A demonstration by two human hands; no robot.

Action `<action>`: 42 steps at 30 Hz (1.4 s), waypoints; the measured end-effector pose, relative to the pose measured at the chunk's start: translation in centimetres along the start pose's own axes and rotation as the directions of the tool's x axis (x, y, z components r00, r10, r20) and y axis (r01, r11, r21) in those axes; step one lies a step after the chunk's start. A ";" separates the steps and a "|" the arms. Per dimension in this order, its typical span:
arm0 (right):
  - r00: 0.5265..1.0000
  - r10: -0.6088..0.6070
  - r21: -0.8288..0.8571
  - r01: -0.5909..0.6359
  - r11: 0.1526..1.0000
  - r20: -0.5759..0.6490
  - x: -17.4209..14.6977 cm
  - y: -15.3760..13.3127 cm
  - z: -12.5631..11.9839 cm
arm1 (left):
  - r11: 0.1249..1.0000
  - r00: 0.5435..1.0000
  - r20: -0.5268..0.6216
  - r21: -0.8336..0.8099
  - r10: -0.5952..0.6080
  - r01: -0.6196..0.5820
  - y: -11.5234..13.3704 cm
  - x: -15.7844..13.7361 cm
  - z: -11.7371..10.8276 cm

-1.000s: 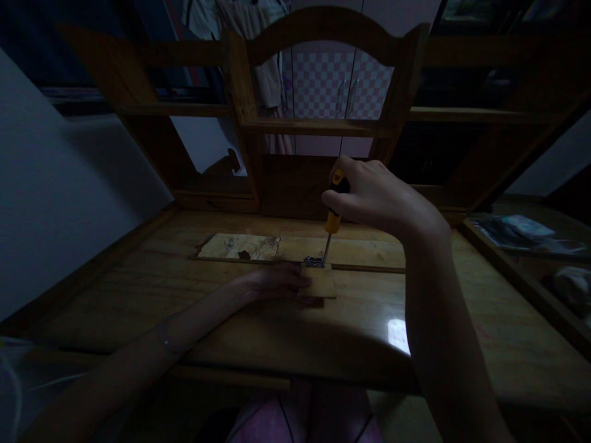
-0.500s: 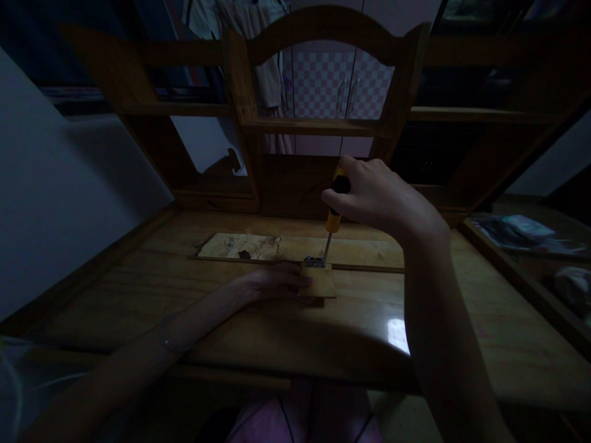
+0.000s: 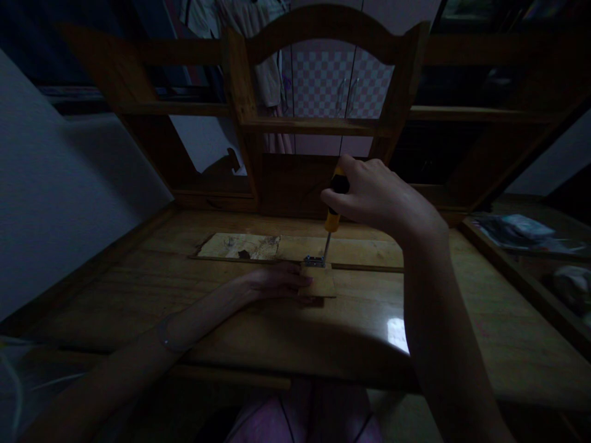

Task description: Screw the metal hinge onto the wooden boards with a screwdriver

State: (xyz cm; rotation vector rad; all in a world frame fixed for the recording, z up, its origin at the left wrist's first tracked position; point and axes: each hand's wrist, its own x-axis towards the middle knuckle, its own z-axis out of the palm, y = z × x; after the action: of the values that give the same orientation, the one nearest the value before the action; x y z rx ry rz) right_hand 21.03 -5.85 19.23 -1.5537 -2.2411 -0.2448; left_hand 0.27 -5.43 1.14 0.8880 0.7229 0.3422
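My right hand [image 3: 373, 191] is closed round the yellow and black handle of a screwdriver [image 3: 333, 215], held nearly upright. Its shaft slants down to the right end of a small metal hinge [image 3: 314, 261]. That hinge lies at the far edge of a small square wooden board [image 3: 319, 283]. My left hand [image 3: 281, 280] grips the board's left side, thumb on top and other fingers partly hidden beneath. The screwdriver's tip meets the hinge area, but any screw there is too small to make out.
Beyond the board, a long wooden strip [image 3: 341, 249] lies in the desk top [image 3: 194, 283], with a rough, stained section [image 3: 240, 246] at its left. A wooden shelf unit [image 3: 318, 126] rises at the back. Plastic-wrapped items [image 3: 526, 227] lie at the right.
Almost nothing differs. Both hands, the screwdriver and the board keep their places, with only a very slight shift to the left.
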 end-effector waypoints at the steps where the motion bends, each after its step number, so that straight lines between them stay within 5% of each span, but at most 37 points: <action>1: 1.000 -0.001 -0.001 0.001 1.000 -0.001 0.0 0.0 0.0 | 1.000 1.000 0.000 0.000 0.001 -0.001 0.0 0.0 0.0; 32: 1.000 -0.017 0.042 0.017 0.999 0.001 0.1 -0.2 -0.3 | 1.000 0.999 0.035 0.000 0.009 -0.009 -0.1 0.1 -0.2; 42: 0.990 -0.139 0.062 0.141 0.988 -0.024 0.2 -0.3 0.0 | 1.000 1.000 -0.018 -0.007 0.006 -0.006 0.2 -0.2 0.4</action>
State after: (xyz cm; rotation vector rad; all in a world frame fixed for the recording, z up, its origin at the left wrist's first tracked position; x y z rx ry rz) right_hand 20.71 -5.75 19.37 -1.3579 -2.3223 -0.2250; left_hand 0.39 -5.64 1.53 0.8818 0.7354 0.3586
